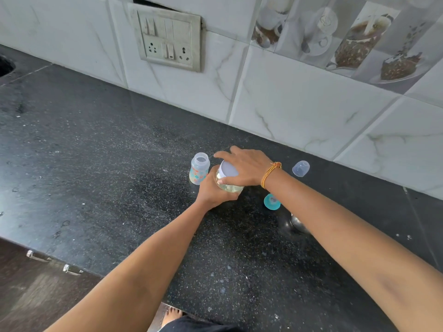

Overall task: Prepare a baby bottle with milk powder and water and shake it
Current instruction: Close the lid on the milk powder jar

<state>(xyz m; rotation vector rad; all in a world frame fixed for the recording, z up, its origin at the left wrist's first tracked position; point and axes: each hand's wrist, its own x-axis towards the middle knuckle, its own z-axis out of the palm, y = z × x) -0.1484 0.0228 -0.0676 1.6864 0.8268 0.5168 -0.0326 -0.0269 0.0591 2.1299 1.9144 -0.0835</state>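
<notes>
Spanning most of the view, a black speckled stone counter ran along a wall of white marbled tiles, some printed with dessert pictures. A grey switch and socket plate sat crooked on the wall. Dark cabinet fronts with metal handles showed below the counter's near edge. Pale dust and a few droplets marked the stone.

Near the wall, the left hand was wrapped around the body of a clear jar, which rested on the counter. The right hand, an orange thread on its wrist, was closed over the jar's white lid. Just left of the jar stood the open baby bottle, upright, its contents not discernible. A clear cap lay to the right near the wall; a teal nipple ring lay nearer. A metal object was partly hidden under the right forearm.
</notes>
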